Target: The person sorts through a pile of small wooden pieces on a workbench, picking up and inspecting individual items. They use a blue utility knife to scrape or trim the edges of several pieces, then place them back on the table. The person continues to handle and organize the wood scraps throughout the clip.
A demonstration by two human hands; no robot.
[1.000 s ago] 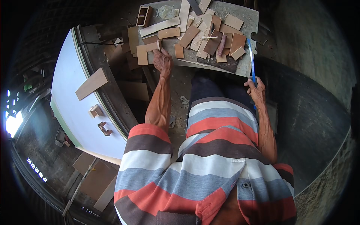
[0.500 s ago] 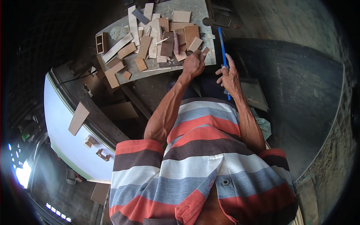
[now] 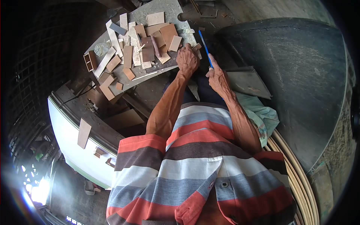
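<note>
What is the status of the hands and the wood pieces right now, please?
Left hand on a small wood piece at the board's edge. Right hand grips blue tool. Scattered offcuts crowd the board.

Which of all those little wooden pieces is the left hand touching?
The small tan piece at the board's near right corner: the left hand's fingertips rest against it, while the other pieces lie scattered farther up and left, untouched.

1. Work board (image 3: 170,10): far and left parts crowded with flat wood offcuts (image 3: 148,48); little bare surface between them.
2. Near right corner taken by left hand (image 3: 187,60); right hand (image 3: 218,77) just beside it, with blue stick (image 3: 205,44) upright.
3. Bare strip along near edge, left of the hands.
4. Small open wooden box (image 3: 90,61) blocks the left corner.
</note>
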